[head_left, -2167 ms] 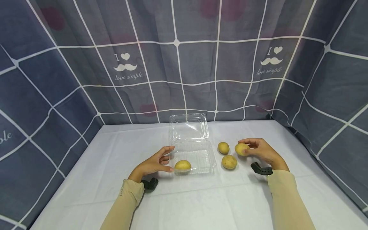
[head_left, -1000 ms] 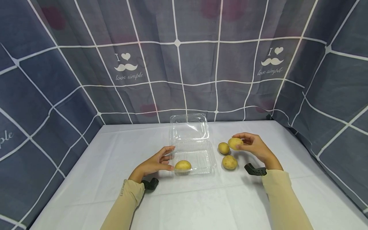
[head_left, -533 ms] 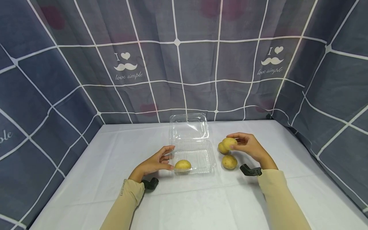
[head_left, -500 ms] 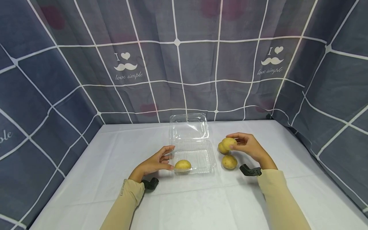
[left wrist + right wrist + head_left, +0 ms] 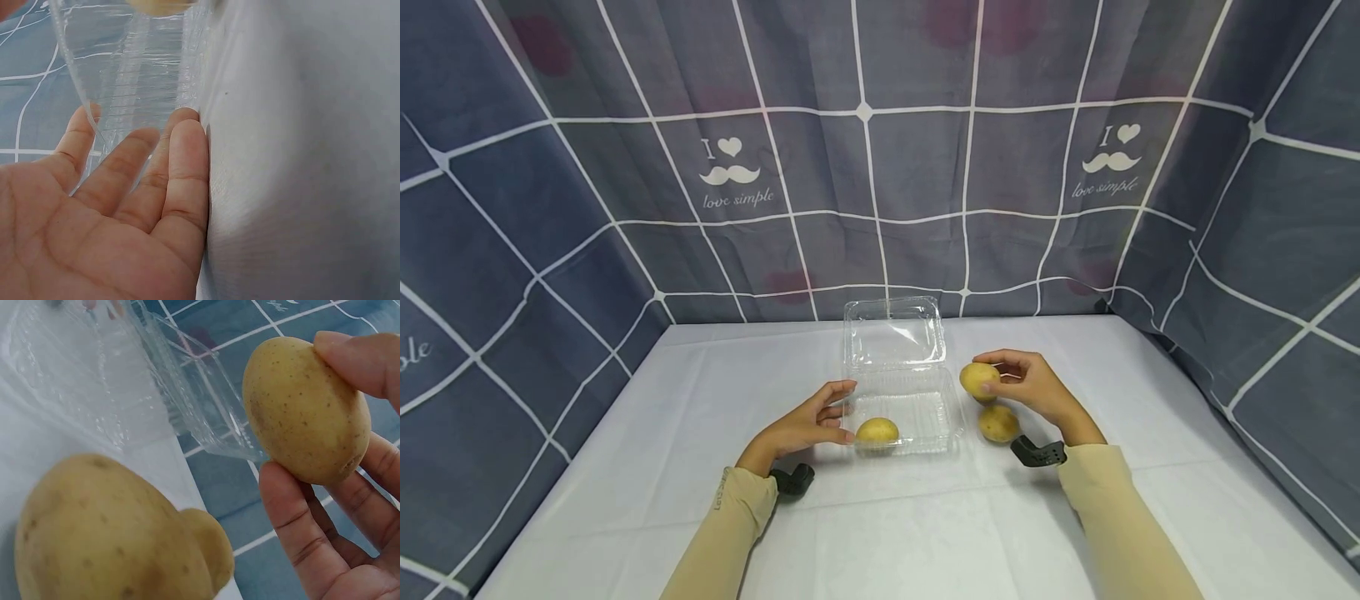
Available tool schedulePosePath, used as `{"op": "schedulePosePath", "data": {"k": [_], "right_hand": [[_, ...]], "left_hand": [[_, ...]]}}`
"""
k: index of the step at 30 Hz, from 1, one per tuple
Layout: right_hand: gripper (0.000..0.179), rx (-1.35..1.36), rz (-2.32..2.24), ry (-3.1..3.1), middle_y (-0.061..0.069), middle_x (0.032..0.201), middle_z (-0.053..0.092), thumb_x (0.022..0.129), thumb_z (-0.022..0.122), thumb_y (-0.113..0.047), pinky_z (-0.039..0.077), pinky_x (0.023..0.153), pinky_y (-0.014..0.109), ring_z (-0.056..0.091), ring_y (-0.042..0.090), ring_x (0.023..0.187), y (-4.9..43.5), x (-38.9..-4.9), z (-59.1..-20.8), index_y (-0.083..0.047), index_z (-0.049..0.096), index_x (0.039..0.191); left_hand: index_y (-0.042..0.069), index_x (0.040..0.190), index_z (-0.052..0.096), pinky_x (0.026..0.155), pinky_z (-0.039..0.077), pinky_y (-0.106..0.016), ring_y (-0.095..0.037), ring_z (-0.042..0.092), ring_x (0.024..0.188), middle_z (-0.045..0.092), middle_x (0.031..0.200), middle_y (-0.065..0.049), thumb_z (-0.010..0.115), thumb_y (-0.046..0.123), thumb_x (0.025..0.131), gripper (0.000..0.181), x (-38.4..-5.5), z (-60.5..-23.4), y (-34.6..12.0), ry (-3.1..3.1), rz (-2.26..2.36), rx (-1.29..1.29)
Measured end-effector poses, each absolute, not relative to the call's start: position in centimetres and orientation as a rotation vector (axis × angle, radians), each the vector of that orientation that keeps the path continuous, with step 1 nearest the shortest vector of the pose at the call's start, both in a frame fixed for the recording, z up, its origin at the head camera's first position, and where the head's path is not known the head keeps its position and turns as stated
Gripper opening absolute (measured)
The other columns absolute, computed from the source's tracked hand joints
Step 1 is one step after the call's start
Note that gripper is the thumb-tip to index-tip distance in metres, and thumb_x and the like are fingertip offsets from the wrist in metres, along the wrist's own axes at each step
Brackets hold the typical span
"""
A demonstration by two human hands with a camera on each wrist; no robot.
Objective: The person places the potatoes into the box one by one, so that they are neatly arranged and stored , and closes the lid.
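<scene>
My right hand [image 5: 1033, 387] pinches a yellow potato [image 5: 978, 380] between thumb and fingers, just right of a clear plastic clamshell box [image 5: 925, 408]. In the right wrist view the held potato [image 5: 306, 409] shows small brown specks. A second potato [image 5: 998, 424] lies on the table below it; another potato [image 5: 215, 550] peeks out behind that one, mostly hidden in the head view. Inside the box, at its near left corner, sits one potato [image 5: 877, 431]. My left hand [image 5: 805, 423] rests along the box's left side, fingers extended against the clear wall in the left wrist view.
The box's hinged lid [image 5: 895, 332] stands raised at the back. A white cloth [image 5: 880, 517] covers the table. A dark checked curtain [image 5: 917, 167] encloses the back and both sides. Each wrist wears a black camera strap [image 5: 1037, 452].
My right hand has carried the held potato leftward, over the potato that lay beside it, toward the box. The left hand, the box and the potato inside it have stayed put.
</scene>
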State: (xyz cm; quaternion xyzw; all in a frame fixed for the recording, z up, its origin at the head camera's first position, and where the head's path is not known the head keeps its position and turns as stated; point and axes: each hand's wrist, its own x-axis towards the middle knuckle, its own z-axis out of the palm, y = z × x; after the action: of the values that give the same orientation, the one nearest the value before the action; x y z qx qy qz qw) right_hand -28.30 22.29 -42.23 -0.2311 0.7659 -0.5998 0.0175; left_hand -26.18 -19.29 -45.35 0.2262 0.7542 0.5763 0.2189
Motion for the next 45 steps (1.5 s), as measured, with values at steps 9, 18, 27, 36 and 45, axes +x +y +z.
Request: {"op": "schedulePosePath", "data": {"k": [9,18,27,36,45], "right_hand": [[0.041,-0.732,-1.86,2.334,0.019,0.122,0.073,0.094,0.078,0.004,0.064,0.083,0.025,0.072,0.012,0.097,21.4,-28.4,-42.6,0.016,0.066,0.132],[0.042,-0.739,-1.86,2.327,0.021,0.122,0.072,0.092,0.079,0.006,0.063,0.083,0.023,0.07,0.011,0.097,20.6,-28.4,-42.7,0.017,0.067,0.131],[0.042,-0.724,-1.846,2.339,0.012,0.113,0.075,0.091,0.08,0.007,0.061,0.08,0.02,0.07,0.01,0.09,19.6,-28.2,-42.6,0.018,0.067,0.13],[0.043,-0.733,-1.848,2.316,0.024,0.116,0.073,0.092,0.08,0.005,0.061,0.082,0.021,0.071,0.011,0.091,18.4,-28.0,-42.7,0.017,0.066,0.131],[0.043,-0.733,-1.844,2.322,0.024,0.117,0.073,0.09,0.081,0.006,0.062,0.082,0.021,0.07,0.011,0.092,17.5,-28.0,-42.8,0.017,0.067,0.13]], "left_hand": [[-0.001,0.168,0.02,0.129,0.028,-0.061,-0.051,0.027,0.159,0.015,0.177,-0.025,0.08,0.009,0.095,0.094,-26.1,-45.2,-19.3,2.087,1.596,0.63],[-0.002,0.167,0.02,0.129,0.027,-0.061,-0.051,0.026,0.159,0.014,0.177,-0.026,0.08,0.009,0.095,0.095,-25.9,-45.1,-19.3,2.088,1.592,0.632],[-0.002,0.168,0.02,0.128,0.029,-0.061,-0.051,0.028,0.159,0.016,0.176,-0.026,0.08,0.009,0.095,0.095,-26.1,-45.4,-19.4,2.101,1.588,0.633],[-0.001,0.168,0.019,0.129,0.028,-0.061,-0.052,0.027,0.159,0.015,0.177,-0.026,0.08,0.011,0.096,0.096,-26.1,-45.2,-19.4,2.087,1.588,0.647],[-0.001,0.168,0.019,0.129,0.027,-0.062,-0.052,0.026,0.159,0.014,0.177,-0.026,0.08,0.01,0.096,0.095,-26.1,-45.3,-19.3,2.084,1.591,0.648]]}}
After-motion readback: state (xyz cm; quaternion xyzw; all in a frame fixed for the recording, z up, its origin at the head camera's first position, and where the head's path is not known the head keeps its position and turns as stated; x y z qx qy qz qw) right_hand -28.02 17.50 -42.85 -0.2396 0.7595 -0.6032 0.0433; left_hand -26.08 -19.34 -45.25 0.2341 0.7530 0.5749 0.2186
